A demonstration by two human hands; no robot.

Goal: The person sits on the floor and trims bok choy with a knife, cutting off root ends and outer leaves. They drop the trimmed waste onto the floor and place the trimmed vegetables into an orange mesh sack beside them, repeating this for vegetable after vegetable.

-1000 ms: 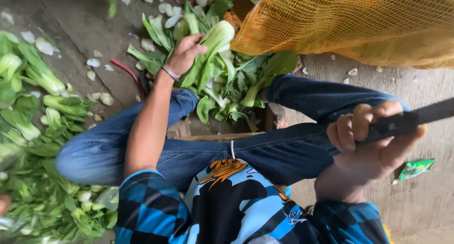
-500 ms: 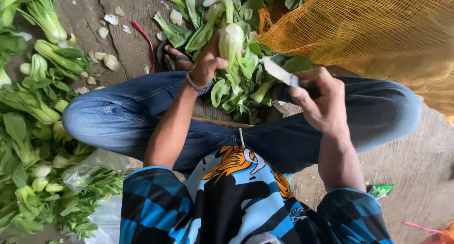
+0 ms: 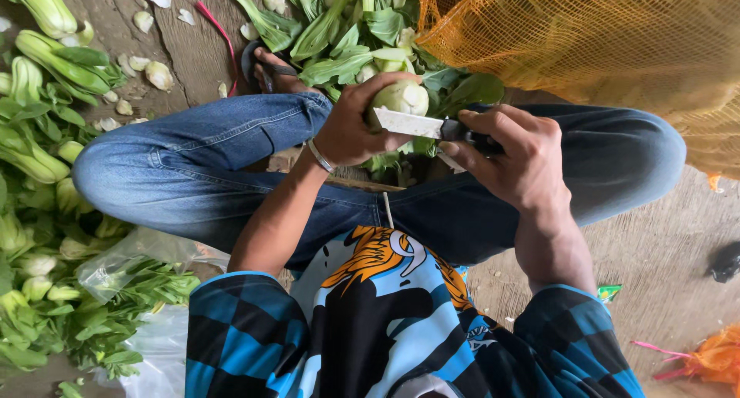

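My left hand (image 3: 358, 128) grips a bok choy (image 3: 401, 97) base. My right hand (image 3: 512, 155) holds the knife (image 3: 420, 125), blade touching it. Orange mesh sack (image 3: 601, 43) at two o'clock.

The bok choy (image 3: 401, 97) sits in the middle, above the crossed legs (image 3: 231, 174). The left hand (image 3: 358, 128) is at its 8 o'clock side, and the knife (image 3: 420, 125) lies just under it, with the right hand (image 3: 516, 163) at 4 o'clock. A heap of greens (image 3: 347, 28) lies at 12 o'clock. The net sack (image 3: 586, 43) is at 2 o'clock. More greens (image 3: 46, 136) lie on the floor (image 3: 663, 251) at 9 o'clock, and a plastic bag (image 3: 131, 263) lies at 7 o'clock.
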